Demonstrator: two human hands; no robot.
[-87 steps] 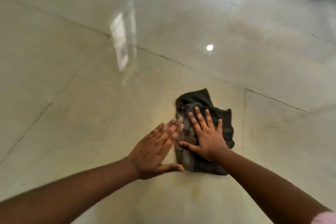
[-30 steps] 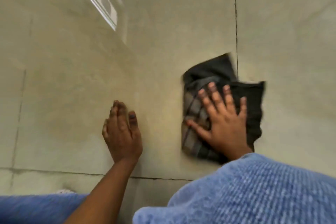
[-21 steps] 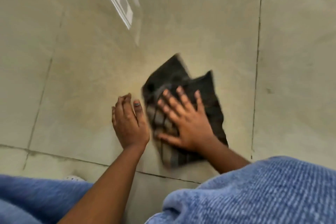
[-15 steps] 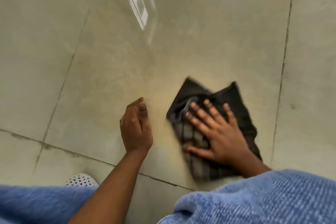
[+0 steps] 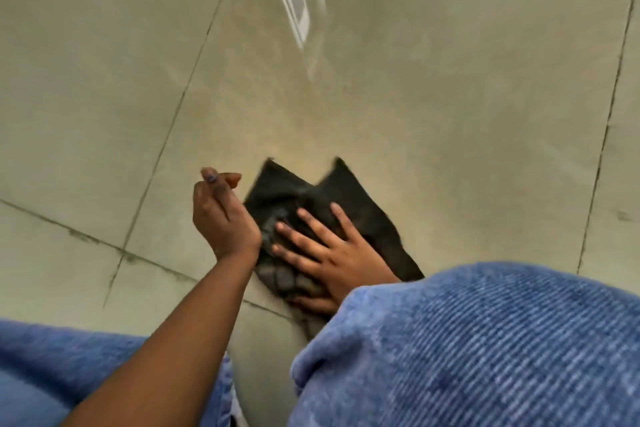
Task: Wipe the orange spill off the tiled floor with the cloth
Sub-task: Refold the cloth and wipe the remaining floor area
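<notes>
The right hand (image 5: 332, 253) lies flat on the dark cloth (image 5: 349, 204), its grip spread wide: fingers (image 5: 311, 222) straight and fanned toward 10 o'clock, pressing the fabric onto the tiled floor (image 5: 450, 114). The left hand (image 5: 221, 218) sits just beside the cloth at its 9 o'clock edge, fingers loosely curled and holding nothing; whether it touches the floor is unclear. The cloth is crumpled, with two corners pointing to 12 o'clock, and its near end carries a faint plaid pattern. A pale yellowish-orange tinge, the spill (image 5: 304, 156), shows on the tile just past the cloth at 12 o'clock. Blue ribbed fabric (image 5: 485, 350) over the person's knees fills the view at 5 and 7 o'clock.
</notes>
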